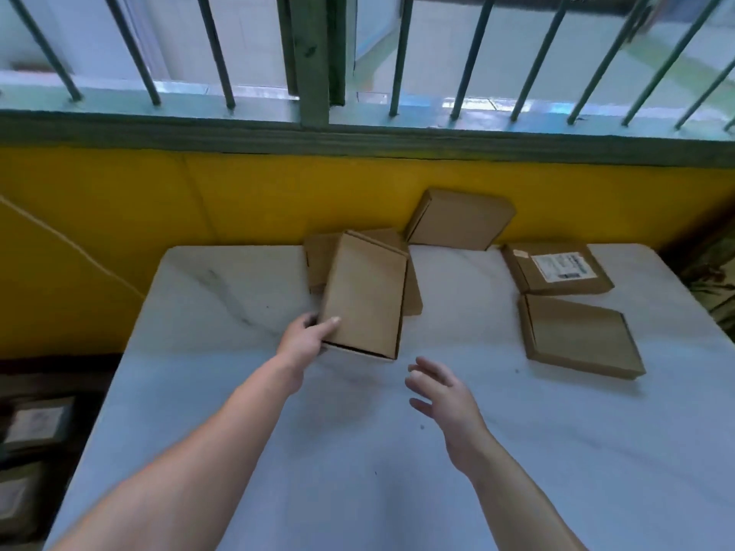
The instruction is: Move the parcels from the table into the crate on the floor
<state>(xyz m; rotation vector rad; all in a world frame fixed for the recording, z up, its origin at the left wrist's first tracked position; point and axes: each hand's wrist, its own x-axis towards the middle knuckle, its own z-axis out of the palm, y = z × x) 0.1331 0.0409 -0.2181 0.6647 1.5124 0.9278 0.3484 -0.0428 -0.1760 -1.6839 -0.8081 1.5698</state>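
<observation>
My left hand (pixel 306 338) grips the near left corner of a flat brown cardboard parcel (pixel 366 296), which is tilted up off the white table (pixel 358 451). Under it lies another brown parcel (pixel 318 260). My right hand (pixel 437 391) hovers open just below and right of the held parcel, touching nothing. A third parcel (pixel 459 218) leans against the yellow wall at the back. On the right lie a labelled parcel (pixel 557 268) and a plain one (pixel 578 336). A dark crate (pixel 35 431) on the floor at the lower left holds labelled parcels.
A yellow wall (pixel 159 212) runs behind the table, with a green window frame and bars above it. The table's left edge drops to the floor where the crate stands. A patterned object (pixel 712 284) shows at the right edge.
</observation>
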